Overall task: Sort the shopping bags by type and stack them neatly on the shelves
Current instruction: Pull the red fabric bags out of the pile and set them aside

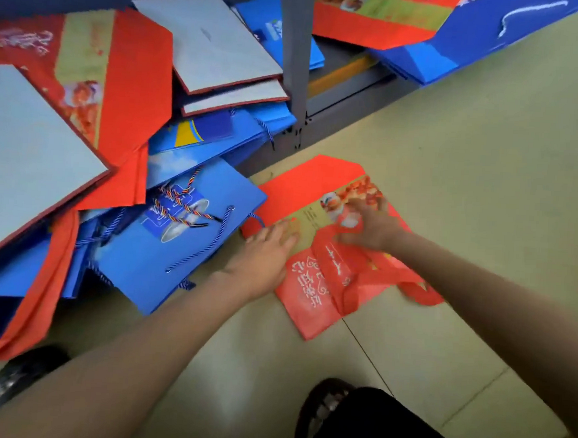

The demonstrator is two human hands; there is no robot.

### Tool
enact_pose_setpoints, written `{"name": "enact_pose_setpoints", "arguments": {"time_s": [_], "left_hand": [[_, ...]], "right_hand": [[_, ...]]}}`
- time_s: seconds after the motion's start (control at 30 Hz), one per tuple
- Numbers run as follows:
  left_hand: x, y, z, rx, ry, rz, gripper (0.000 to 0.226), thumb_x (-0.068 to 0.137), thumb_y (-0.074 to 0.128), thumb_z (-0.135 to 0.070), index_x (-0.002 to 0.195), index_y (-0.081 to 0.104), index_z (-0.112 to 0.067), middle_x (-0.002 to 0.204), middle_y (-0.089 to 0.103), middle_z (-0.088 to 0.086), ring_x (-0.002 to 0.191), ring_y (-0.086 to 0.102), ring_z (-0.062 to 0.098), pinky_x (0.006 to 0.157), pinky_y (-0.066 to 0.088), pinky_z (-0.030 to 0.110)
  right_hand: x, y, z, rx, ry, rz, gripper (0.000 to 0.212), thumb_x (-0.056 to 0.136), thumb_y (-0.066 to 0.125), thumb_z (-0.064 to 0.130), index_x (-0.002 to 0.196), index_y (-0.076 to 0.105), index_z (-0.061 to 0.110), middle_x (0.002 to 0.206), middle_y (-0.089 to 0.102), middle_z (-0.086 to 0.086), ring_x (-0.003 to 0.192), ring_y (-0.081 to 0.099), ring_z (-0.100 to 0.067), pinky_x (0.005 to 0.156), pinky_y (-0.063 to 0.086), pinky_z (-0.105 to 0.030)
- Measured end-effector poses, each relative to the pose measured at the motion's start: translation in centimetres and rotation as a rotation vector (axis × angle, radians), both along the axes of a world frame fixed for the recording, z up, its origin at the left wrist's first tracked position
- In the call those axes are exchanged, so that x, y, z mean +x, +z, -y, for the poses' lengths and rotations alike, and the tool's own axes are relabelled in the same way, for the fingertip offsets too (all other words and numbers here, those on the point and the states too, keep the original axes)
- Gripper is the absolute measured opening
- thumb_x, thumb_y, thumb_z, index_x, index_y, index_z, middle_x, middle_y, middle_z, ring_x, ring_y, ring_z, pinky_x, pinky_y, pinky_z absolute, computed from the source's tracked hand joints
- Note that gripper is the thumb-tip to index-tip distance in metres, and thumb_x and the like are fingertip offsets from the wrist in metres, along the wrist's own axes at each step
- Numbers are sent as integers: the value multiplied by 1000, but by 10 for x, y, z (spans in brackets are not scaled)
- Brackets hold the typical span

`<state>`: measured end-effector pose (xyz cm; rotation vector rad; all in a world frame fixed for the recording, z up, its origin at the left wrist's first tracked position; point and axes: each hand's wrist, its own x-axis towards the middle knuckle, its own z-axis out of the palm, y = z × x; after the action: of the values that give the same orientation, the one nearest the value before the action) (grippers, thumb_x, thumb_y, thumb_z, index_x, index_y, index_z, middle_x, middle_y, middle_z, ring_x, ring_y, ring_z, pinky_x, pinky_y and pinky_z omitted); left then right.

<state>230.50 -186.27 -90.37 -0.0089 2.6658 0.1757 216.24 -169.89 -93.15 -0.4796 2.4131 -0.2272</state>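
Presently I have one red shopping bag (310, 288) lying flat on the floor (485, 197), just in front of the shelf's grey upright post (296, 50), apart from the spilled heap to its left. Its long axis runs diagonally — bottom edge up toward the post, mouth and loose red handles (348, 280) down toward me. My left hand (269, 248) lies on the bag's left margin, fingers straight and spread, pressing it flat; nothing is gripped. My right hand (372, 224) sits on the printed panel further up and to the right; its fingers look partly bent over the fabric, but motion blur prevents me from saying whether they pinch it, so I cannot tell. Both hands are on the bag; the right is nearer the handles' base, the left nearer the heap. In my judgement the step in hand is smoothing this bag before it joins its own kind. The matching red bags (377, 21) lie on the shelf up and to the right of the post, beside a stack of blue bags (477, 44) — so the carry would go away from me and rightward. The mixed heap of blue paper bags (177, 252), grey bags (210, 41) and further red ones remains unsorted at left.
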Motion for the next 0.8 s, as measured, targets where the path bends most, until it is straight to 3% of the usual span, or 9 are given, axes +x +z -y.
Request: {"name": "enact_pose_setpoints", "arguments": {"time_s": [0.07,0.13,0.2,0.3,0.37,0.47,0.57,0.67,0.8], "left_hand": [[11,0,8,56,-113,-136,60,81,49,-11,139,38,-11,148,30,15,129,40,31,105,39,41],[22,-3,23,114,-187,-253,53,68,46,-14,121,52,-9,129,54,16,106,59,32,80,55,43],[34,-2,38,101,-218,-333,50,69,35,-18,117,47,-12,123,57,14,102,58,30,76,57,41],[44,11,48,135,-161,-391,51,71,29,-18,119,45,-12,127,45,7,104,52,26,74,56,39],[45,27,49,132,-130,-454,49,72,30,-17,117,47,-12,124,44,5,100,51,24,77,52,36],[46,58,72,39,1,-564,45,72,36,-15,114,51,-11,119,55,11,97,48,24,77,41,35],[63,81,117,-60,256,-544,53,72,37,-24,118,55,-6,121,55,17,100,52,34,80,45,42],[91,97,157,-169,406,-485,53,71,44,-24,120,54,-6,123,53,17,104,52,38,82,43,45],[117,103,190,-171,511,-419,56,81,62,-16,134,45,-16,139,38,11,124,35,35,96,34,48]], "right_hand": [[52,-33,-5,131,170,75,109,69,71,58,148,-2,38,155,-17,-16,139,-13,-47,110,10,-64],[73,-51,-3,237,247,18,118,65,71,63,144,-15,43,151,-32,-13,135,-17,-54,105,10,-69],[63,-47,4,246,212,-14,117,66,72,60,145,-14,43,151,-31,-12,136,-14,-54,105,12,-69],[35,-33,12,203,50,2,113,70,75,50,147,-6,39,154,-23,-12,139,-4,-50,106,17,-66],[27,-19,22,34,-18,-11,113,70,76,48,149,-2,32,155,-13,-18,141,2,-44,111,18,-59],[23,22,58,-411,-63,-92,103,72,77,40,150,13,16,150,15,-24,141,18,-33,113,22,-44],[27,71,108,-681,-69,-114,89,76,75,34,146,23,13,140,32,-17,123,45,-25,104,36,-35],[45,96,161,-881,-147,46,81,78,75,29,142,28,14,132,40,-11,103,57,-23,98,45,-34],[83,106,228,-985,-349,443,72,83,70,22,140,26,12,121,50,-10,102,58,-24,89,50,-35]]}}
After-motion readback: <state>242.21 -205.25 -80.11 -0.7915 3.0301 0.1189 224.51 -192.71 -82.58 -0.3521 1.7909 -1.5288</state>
